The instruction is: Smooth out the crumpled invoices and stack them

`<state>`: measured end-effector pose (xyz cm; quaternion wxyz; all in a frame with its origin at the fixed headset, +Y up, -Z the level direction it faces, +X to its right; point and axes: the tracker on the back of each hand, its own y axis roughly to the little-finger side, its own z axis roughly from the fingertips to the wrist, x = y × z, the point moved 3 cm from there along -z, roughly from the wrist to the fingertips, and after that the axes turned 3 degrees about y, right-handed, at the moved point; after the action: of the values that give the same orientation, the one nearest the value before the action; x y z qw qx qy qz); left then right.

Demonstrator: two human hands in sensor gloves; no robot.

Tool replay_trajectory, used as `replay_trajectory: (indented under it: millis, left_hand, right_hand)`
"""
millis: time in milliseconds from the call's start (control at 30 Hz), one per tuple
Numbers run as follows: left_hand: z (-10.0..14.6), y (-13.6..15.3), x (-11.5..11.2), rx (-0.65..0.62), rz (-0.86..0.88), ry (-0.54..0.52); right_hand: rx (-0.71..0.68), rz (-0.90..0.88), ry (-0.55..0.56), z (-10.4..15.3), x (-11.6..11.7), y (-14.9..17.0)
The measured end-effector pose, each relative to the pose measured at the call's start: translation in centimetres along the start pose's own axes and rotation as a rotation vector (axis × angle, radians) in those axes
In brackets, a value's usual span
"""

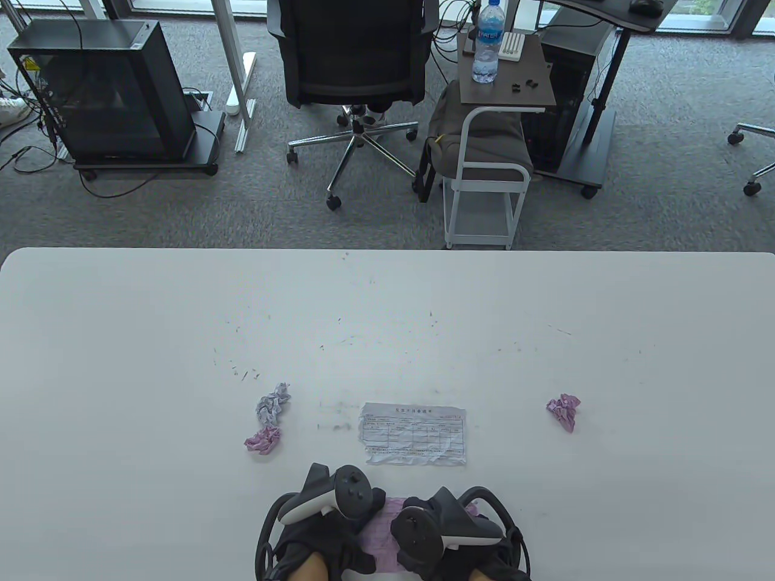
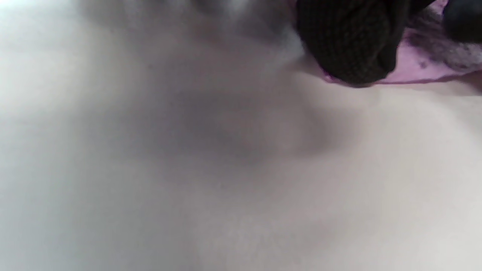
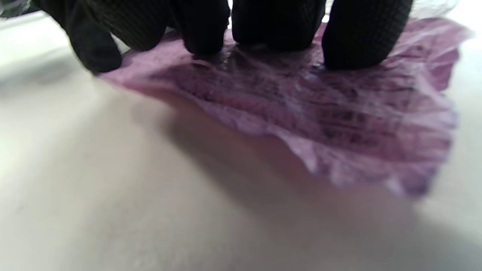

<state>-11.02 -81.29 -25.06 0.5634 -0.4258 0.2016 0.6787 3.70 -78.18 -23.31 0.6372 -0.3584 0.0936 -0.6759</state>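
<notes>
A pink invoice lies partly spread at the table's near edge, between my two hands. My left hand rests a gloved fingertip on the sheet's left edge. My right hand presses several fingertips down on the wrinkled pink sheet, whose near edge still lifts off the table. A flattened white invoice lies just beyond the hands. Crumpled balls sit on the table: a grey-white one, a pink one and another pink one to the right.
The white table stretches far beyond the papers. Past its far edge are an office chair, a small cart carrying a water bottle, and a computer case on the floor.
</notes>
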Motion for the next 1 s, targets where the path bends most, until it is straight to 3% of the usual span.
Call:
replay_trajectory:
  millis: [333,500,600,833,1000]
  left_hand:
    - [0.0,-0.1,0.0,0.000,-0.001,-0.004]
    - [0.0,-0.1,0.0,-0.002,0.003,-0.004]
    - [-0.1,-0.1,0.0,-0.005,0.005,-0.005]
    - [-0.1,0.0,0.1,-0.007,0.001,-0.006]
    - [-0.1,0.0,0.0,-0.009,0.001,-0.008]
  right_hand:
    - [0.240,-0.078,0.022,1.6,-0.2,4.4]
    - [0.349,-0.111,0.137,2.8,-1.1,6.6]
    - [0.371,-0.173,0.110,2.9,-0.5,7.4]
    - [0.387,-0.084,0.055,2.3,-0.1,7.0]
    - [0.398,-0.121,0.062,2.2,0.0,6.9]
